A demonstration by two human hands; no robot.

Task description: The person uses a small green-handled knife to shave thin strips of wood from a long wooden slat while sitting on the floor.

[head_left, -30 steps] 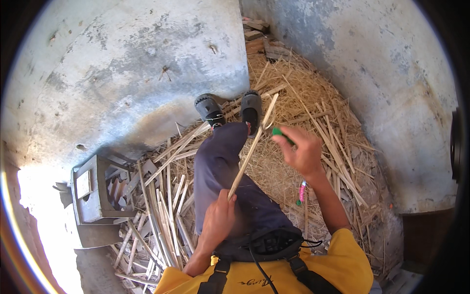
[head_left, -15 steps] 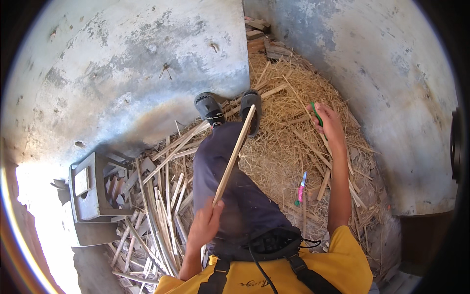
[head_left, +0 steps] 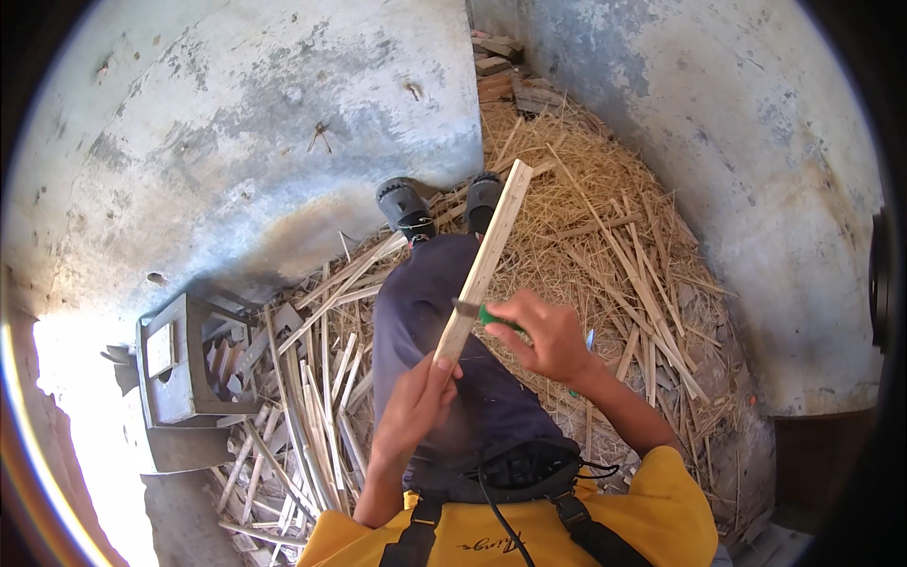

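Note:
A pale wooden strip [head_left: 493, 241] slants up and away over my legs. Its lower end is gripped by my left hand [head_left: 416, 402], thumb on top. My right hand [head_left: 543, 333] is wrapped round the green handle of a knife [head_left: 498, 319]. The dark blade lies across the strip, a little above my left hand. How deep the edge sits in the wood I cannot tell.
Straw-like shavings [head_left: 557, 255] cover the floor ahead and to the right. Long wooden strips [head_left: 321, 406] lie piled at the left beside a grey box-shaped frame [head_left: 175, 364]. A second, bluish blade [head_left: 590, 340] lies partly hidden behind my right forearm. Worn walls [head_left: 236, 113] close in ahead and right.
My right hand has swung inward from the far right, bringing the knife onto the strip. The strip has turned to show its broad face, and its far end has moved up and right.

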